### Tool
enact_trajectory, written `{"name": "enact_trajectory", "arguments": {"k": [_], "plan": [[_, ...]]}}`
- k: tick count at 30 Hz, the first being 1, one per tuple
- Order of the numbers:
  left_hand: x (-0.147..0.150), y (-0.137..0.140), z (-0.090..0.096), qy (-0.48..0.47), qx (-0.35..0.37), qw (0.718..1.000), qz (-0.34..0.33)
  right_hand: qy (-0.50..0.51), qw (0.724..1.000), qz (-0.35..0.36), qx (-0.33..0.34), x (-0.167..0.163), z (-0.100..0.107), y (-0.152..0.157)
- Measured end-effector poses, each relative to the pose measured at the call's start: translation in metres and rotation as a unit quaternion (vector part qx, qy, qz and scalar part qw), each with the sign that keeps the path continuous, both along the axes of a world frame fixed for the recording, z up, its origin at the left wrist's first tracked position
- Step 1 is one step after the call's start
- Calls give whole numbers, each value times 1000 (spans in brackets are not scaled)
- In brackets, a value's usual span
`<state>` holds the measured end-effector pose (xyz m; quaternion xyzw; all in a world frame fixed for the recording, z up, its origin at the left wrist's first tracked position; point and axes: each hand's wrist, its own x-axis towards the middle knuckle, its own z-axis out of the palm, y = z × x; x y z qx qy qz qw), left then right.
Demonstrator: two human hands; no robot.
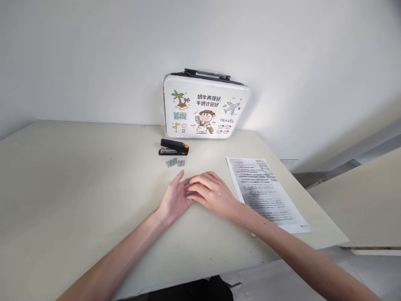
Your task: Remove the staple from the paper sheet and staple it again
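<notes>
My left hand (177,195) is palm up above the table, its thumb stretched out and its other fingers mostly covered by my right hand. My right hand (213,193) lies across the left palm with bent fingers closed in. Between the hands a small grey bit (190,192) shows; it is too covered to name. Just beyond my left thumb lie several short grey staple strips (175,162) in a loose row. Behind them a black stapler (173,148) with an orange part rests on its base.
A white case (206,106) with cartoon prints and a black handle stands upright against the wall. Printed sheets of paper (266,196) lie right of my hands, partly under my right forearm. The pale table (78,175) has its right edge past the paper; another pale surface (360,200) is beyond.
</notes>
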<state>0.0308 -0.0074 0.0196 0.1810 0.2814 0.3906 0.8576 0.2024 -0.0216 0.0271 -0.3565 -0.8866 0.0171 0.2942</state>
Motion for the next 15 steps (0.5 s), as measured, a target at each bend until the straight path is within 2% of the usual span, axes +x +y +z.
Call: {"name": "enact_trajectory", "arguments": {"k": [3, 6, 8, 11, 13, 15], "plan": [[2, -2, 3, 20, 16, 1000, -6, 34, 998, -45, 12, 33, 2, -4], [2, -2, 6, 41, 18, 999, -4, 69, 980, -184, -2, 100, -1, -3], [2, -1, 8, 57, 21, 998, 0, 81, 951, -297, -21, 156, -8, 2], [2, 0, 10, 85, 17, 996, 13, 54, 902, -427, -41, 235, -23, 14], [2, 1, 9, 97, 11, 995, 21, 34, 866, -496, -59, 272, -34, 20], [1, 2, 8, 97, 6, 995, 26, 19, 839, -538, -80, 295, -44, 25]]}}
